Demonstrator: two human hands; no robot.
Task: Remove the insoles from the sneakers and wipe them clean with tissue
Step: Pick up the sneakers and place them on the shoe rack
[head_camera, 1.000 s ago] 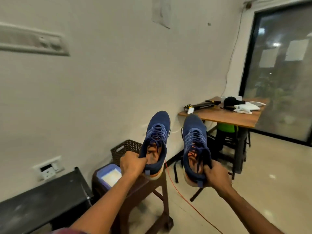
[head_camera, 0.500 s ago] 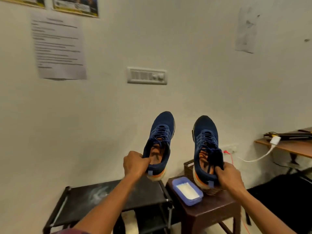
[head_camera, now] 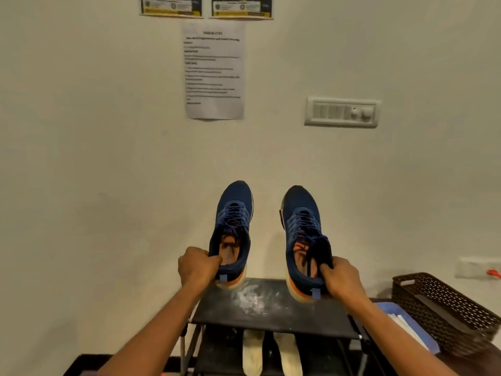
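1. Navy mesh with orange trim and pale soles: two sneakers are held up before a cream wall, toes pointing up and away, openings facing the camera.
2. The left hand grasps the left sneaker at its heel collar, fingers curled over the outer rim.
3. The right hand grasps the right sneaker at the outer side of its collar, fingers curled round the rim. A dark flap of the upper stands just above the knuckles.
4. An orange insole lies inside each sneaker and shows through the opening: the left insole and the right insole. Loose laces cross both.
5. Both heels sit low over the top of a black shelf rack, whose surface is smeared with white dust. Whether the heels touch it cannot be told.
6. On the lower shelf two pale sole-shaped pieces lie side by side. Whether they are loose insoles or upturned shoes is unclear.
7. To the right, a blue tray holds white tissue. It lies just beside a dark brown woven basket, and both stand on a brown worktop.
8. On the wall hang a printed sheet, its text too blurred to read, two posters above it, and a switch panel to its right.
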